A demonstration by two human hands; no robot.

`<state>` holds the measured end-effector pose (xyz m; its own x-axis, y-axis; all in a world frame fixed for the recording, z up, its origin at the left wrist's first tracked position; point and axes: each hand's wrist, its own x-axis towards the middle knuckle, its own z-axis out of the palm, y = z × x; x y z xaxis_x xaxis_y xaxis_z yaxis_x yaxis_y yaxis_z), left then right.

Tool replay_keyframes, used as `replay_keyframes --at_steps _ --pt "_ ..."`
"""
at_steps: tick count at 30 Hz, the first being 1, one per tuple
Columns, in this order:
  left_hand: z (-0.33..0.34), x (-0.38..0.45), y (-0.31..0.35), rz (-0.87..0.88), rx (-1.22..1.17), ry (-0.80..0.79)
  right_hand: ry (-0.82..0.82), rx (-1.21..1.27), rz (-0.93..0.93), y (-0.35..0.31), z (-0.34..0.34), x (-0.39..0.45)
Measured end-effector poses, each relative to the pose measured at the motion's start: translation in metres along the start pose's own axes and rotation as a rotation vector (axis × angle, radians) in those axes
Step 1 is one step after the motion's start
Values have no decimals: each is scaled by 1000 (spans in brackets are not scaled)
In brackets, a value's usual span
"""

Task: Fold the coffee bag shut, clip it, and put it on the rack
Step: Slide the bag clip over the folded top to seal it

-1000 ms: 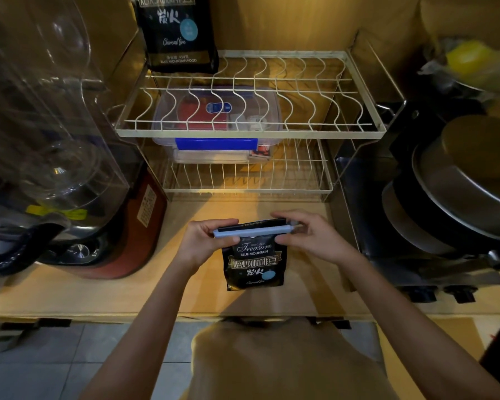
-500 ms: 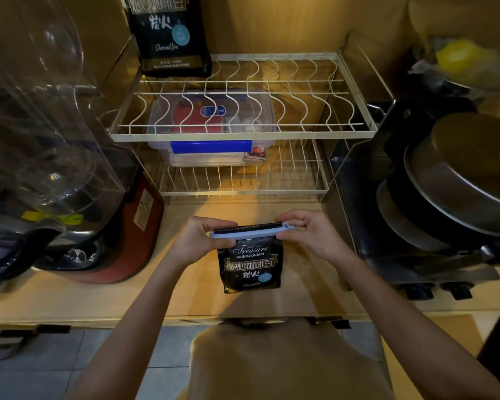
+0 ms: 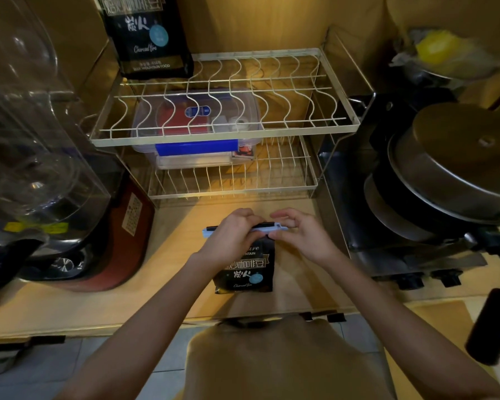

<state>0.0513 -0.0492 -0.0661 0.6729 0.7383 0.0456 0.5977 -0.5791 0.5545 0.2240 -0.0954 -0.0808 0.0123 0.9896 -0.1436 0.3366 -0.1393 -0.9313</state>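
A small black coffee bag (image 3: 247,272) stands on the wooden counter in front of me. A pale blue bar clip (image 3: 277,227) lies across its folded top. My left hand (image 3: 228,236) covers the middle of the clip and pinches it from above. My right hand (image 3: 300,236) holds the clip's right end between thumb and fingers. Behind the bag stands a two-tier white wire rack (image 3: 341,122). A second, larger black coffee bag (image 3: 147,39) stands on the top tier's left rear corner.
A clear plastic box with a blue latch (image 3: 197,145) sits on the rack's lower tier. A blender with a clear jug (image 3: 38,157) and a red-brown appliance (image 3: 122,243) crowd the left. Stacked pans (image 3: 445,180) on a stove fill the right.
My left hand has slid right along the clip from its left end to its middle. My right hand's fingers have shifted at the right end. The bag stays in place.
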Motion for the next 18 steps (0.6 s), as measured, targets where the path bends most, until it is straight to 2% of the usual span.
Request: replay_keyframes --at_steps 4,9,13,18 --pt "-1 -3 -1 11 14 6 -88 -183 -67 -3 -6 -2" --pt "-1 -2 2 3 5 14 -21 -517 -237 -3 -3 -3" --pt "2 -6 3 -19 6 60 111 -547 -287 3 9 -8" --pt "6 -10 4 -21 15 119 187 -516 -318 3 16 -13"
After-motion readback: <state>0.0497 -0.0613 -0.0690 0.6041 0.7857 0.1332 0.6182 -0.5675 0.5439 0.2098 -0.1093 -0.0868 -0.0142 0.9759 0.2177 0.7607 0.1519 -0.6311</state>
